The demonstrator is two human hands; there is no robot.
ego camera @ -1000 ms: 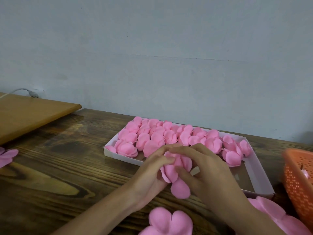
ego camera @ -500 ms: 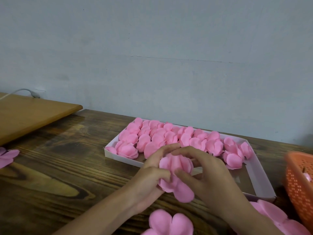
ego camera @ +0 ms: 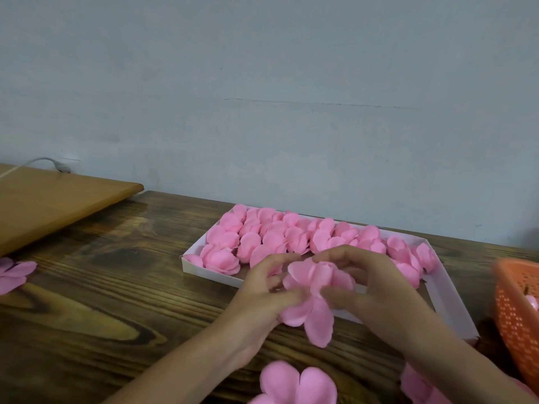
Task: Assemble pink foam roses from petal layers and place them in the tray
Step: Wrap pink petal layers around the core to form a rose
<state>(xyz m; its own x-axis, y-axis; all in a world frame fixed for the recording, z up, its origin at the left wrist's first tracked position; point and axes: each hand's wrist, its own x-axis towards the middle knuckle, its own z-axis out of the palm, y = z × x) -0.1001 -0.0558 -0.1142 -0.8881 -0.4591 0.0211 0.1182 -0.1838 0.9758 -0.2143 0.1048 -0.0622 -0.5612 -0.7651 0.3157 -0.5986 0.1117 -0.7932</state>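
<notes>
A half-built pink foam rose [ego camera: 316, 290] is held above the table between both hands, just in front of the tray. My left hand [ego camera: 262, 295] pinches its left side, thumb against the lower petals. My right hand [ego camera: 370, 287] curls around its right side, fingertips on the top petals. Two loose petals hang down from the bud. The white shallow tray [ego camera: 449, 298] lies behind, with several finished pink roses [ego camera: 271, 237] filling its left and middle; its right end is bare.
Flat pink petal layers lie at the near edge [ego camera: 294, 386], at the lower right [ego camera: 420, 386] and at the far left [ego camera: 14, 272]. An orange mesh basket [ego camera: 516, 316] stands at the right edge. A light wooden board [ego camera: 58, 199] sits at the back left.
The petals have opened wider around the bud and the lower petals hang further down. Both hands have spread slightly apart while still holding the rose.
</notes>
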